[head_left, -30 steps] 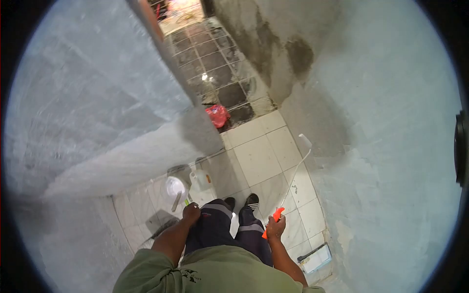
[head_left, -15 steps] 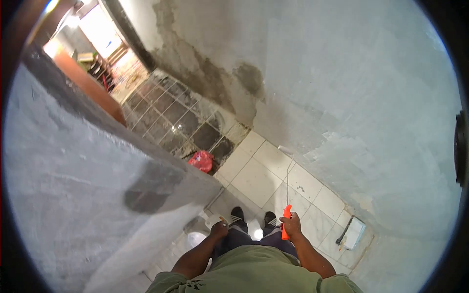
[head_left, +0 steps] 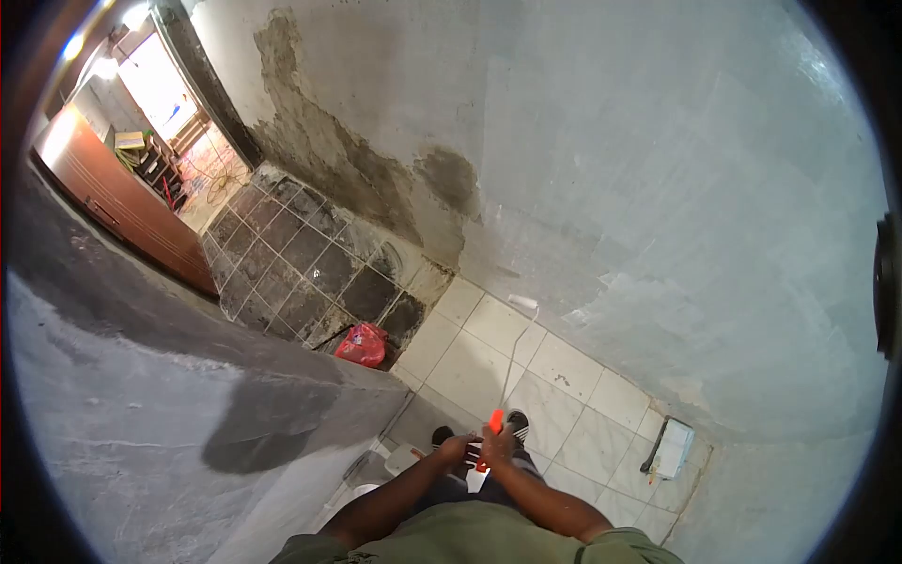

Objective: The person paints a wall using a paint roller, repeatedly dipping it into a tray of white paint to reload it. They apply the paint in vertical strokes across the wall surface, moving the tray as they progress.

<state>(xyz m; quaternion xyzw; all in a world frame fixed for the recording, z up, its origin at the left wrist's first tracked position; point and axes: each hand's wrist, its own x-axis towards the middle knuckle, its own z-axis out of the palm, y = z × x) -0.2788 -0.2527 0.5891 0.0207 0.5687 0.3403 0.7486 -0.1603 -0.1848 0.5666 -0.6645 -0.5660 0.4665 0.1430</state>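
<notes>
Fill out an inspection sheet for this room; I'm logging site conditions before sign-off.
Surface: light floor tiles; dark tiles beyond.
Job's things: paint roller, orange handle, head down at the wall foot; white tray on the floor.
Clutter: red bag at the tile change; white container by the feet.
Grips: right hand closed on the roller handle; left hand beside it, hold unclear.
Cables: nothing seen.
Surroundings: grey wall with dark patches; brown door.

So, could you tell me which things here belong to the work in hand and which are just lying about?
Belonging: white paint roller with orange handle, held; probably the white rectangular tray by the wall.
Lying about: crumpled red plastic bag.
</notes>
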